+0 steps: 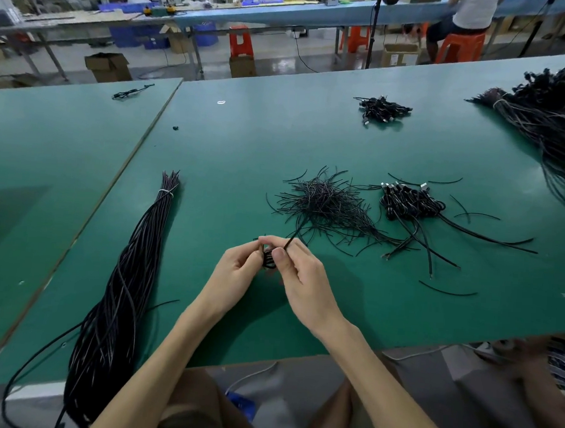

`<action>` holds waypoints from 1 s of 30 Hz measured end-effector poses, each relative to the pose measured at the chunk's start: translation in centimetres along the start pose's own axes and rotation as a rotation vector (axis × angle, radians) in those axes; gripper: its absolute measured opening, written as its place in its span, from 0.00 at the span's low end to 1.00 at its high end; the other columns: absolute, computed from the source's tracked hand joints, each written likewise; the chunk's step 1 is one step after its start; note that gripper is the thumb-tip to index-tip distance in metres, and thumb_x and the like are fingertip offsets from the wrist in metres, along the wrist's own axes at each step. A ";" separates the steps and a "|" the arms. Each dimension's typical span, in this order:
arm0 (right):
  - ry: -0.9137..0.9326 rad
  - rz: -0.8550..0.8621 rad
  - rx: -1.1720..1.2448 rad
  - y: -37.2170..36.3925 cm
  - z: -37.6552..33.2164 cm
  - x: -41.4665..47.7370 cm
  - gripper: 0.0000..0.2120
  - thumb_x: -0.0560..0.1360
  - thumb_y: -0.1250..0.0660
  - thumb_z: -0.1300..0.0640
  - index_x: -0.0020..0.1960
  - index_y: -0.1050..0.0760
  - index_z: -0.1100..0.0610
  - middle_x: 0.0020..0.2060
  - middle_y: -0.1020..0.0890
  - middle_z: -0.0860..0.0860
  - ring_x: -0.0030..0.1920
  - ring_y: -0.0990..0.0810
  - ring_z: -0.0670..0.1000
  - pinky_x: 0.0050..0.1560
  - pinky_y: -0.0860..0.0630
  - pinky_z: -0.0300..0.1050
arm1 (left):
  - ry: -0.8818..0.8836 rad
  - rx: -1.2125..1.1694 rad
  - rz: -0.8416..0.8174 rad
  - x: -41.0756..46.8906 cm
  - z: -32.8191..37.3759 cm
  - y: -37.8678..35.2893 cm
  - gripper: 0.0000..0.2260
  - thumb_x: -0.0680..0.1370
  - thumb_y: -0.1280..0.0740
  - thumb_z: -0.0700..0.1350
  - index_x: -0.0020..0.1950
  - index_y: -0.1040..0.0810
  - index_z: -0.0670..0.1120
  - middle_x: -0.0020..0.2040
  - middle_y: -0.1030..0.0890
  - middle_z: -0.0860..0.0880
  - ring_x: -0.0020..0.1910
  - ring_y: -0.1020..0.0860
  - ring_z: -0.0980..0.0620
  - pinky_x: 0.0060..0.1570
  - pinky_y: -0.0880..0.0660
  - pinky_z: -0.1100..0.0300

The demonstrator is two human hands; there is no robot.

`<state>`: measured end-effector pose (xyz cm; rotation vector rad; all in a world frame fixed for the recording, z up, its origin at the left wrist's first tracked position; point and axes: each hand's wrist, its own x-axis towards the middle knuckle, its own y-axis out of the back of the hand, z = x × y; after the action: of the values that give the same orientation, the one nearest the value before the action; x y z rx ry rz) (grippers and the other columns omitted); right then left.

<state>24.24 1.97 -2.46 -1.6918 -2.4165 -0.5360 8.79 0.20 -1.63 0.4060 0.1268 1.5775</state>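
Over the counter (pixel 245 145) near me: small cable coil (pixel 269 259) | my left hand (pixel 238 270) grips it | my right hand (pixel 303 278) pinches a tie wire (pixel 295 233) against it | step, I reckon: binding | next: wrap, twist tight, loops kept together | tie pile (pixel 324 206) beyond.

Left hand (pixel 238 270): grips a small coiled black cable (pixel 269 258) over the green table (pixel 231 164).
Right hand (pixel 299 274): pinches a thin black tie (pixel 294 236), seemingly wrapping the coil.
Beyond: a loose pile of ties (pixel 324 205), beside coiled cables (pixel 410 203).
Left: a long cable bundle (pixel 127 290).
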 end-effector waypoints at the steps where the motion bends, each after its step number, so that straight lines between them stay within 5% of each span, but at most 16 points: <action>1: -0.011 -0.014 0.010 0.0 -0.1 0.0 0.15 0.87 0.42 0.55 0.68 0.22 0.56 0.58 0.19 0.48 0.60 0.20 0.45 0.63 0.24 0.39 | 0.004 0.005 0.005 0.0 0.0 0.0 0.13 0.80 0.43 0.42 0.47 0.19 0.43 0.38 0.20 0.49 0.40 0.25 0.54 0.44 0.28 0.53; 5: -0.061 -0.041 0.021 0.2 -0.2 0.2 0.14 0.86 0.40 0.56 0.69 0.22 0.55 0.58 0.20 0.46 0.58 0.19 0.44 0.56 0.25 0.34 | -0.001 0.010 0.033 0.0 0.0 0.1 0.14 0.80 0.44 0.42 0.48 0.20 0.38 0.40 0.19 0.44 0.40 0.25 0.53 0.44 0.28 0.53; 8: -0.088 -0.056 0.029 0.2 -0.1 0.2 0.14 0.86 0.40 0.55 0.68 0.22 0.54 0.58 0.20 0.45 0.56 0.20 0.40 0.51 0.26 0.32 | -0.020 0.007 0.037 -0.1 0.2 0.0 0.16 0.80 0.45 0.39 0.54 0.17 0.46 0.44 0.15 0.49 0.41 0.22 0.60 0.45 0.27 0.66; 10: -0.084 -0.058 0.016 0.1 0.1 0.2 0.14 0.87 0.41 0.54 0.67 0.22 0.54 0.59 0.20 0.46 0.58 0.21 0.40 0.54 0.25 0.33 | -0.031 0.008 0.042 -0.1 0.4 0.0 0.22 0.82 0.45 0.36 0.45 0.18 0.58 0.37 0.19 0.62 0.37 0.24 0.66 0.41 0.30 0.74; 12: -0.077 -0.067 -0.025 -0.1 0.2 0.3 0.13 0.86 0.41 0.53 0.67 0.23 0.53 0.60 0.20 0.47 0.61 0.22 0.43 0.59 0.24 0.39 | 0.002 0.010 0.067 -0.1 0.7 0.0 0.24 0.82 0.45 0.37 0.36 0.22 0.61 0.31 0.25 0.64 0.32 0.28 0.65 0.37 0.32 0.71; 14: -0.071 -0.085 -0.076 -0.3 0.4 0.3 0.13 0.85 0.39 0.50 0.67 0.24 0.51 0.61 0.21 0.47 0.62 0.23 0.44 0.63 0.25 0.42 | 0.022 0.012 0.090 -0.1 0.7 -0.1 0.19 0.80 0.44 0.42 0.32 0.27 0.59 0.30 0.28 0.61 0.31 0.32 0.62 0.36 0.34 0.67; 19: -0.071 -0.062 -0.079 -0.2 0.6 0.2 0.16 0.80 0.31 0.46 0.65 0.23 0.51 0.67 0.30 0.44 0.57 0.22 0.42 0.53 0.24 0.36 | 0.026 0.025 0.084 0.0 0.2 0.0 0.12 0.79 0.43 0.46 0.37 0.35 0.43 0.32 0.34 0.58 0.33 0.37 0.57 0.35 0.38 0.63; 24: -0.102 -0.045 -0.062 -0.2 0.3 0.3 0.13 0.77 0.26 0.54 0.61 0.22 0.49 0.55 0.19 0.42 0.56 0.21 0.44 0.54 0.22 0.42 | 0.023 0.056 0.071 -0.1 0.2 0.0 0.12 0.80 0.43 0.46 0.37 0.35 0.45 0.31 0.35 0.58 0.33 0.38 0.57 0.33 0.39 0.64; 28: -0.116 0.023 -0.061 -0.2 0.2 0.3 0.08 0.77 0.26 0.60 0.51 0.20 0.49 0.48 0.16 0.43 0.50 0.19 0.41 0.52 0.25 0.33 | 0.051 0.046 0.047 -0.1 0.0 0.1 0.12 0.80 0.44 0.47 0.37 0.36 0.47 0.32 0.36 0.56 0.33 0.39 0.55 0.33 0.40 0.62; 30: -0.120 0.062 -0.039 -0.2 0.3 0.3 0.14 0.76 0.28 0.66 0.44 0.22 0.46 0.41 0.16 0.42 0.46 0.19 0.39 0.47 0.27 0.28 | 0.057 0.019 0.029 -0.1 0.0 0.0 0.13 0.81 0.44 0.47 0.37 0.36 0.47 0.33 0.36 0.56 0.34 0.39 0.54 0.34 0.40 0.62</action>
<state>23.97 2.24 -2.66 -1.8585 -2.4393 -0.4894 8.80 0.10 -1.66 0.3787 0.1803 1.6184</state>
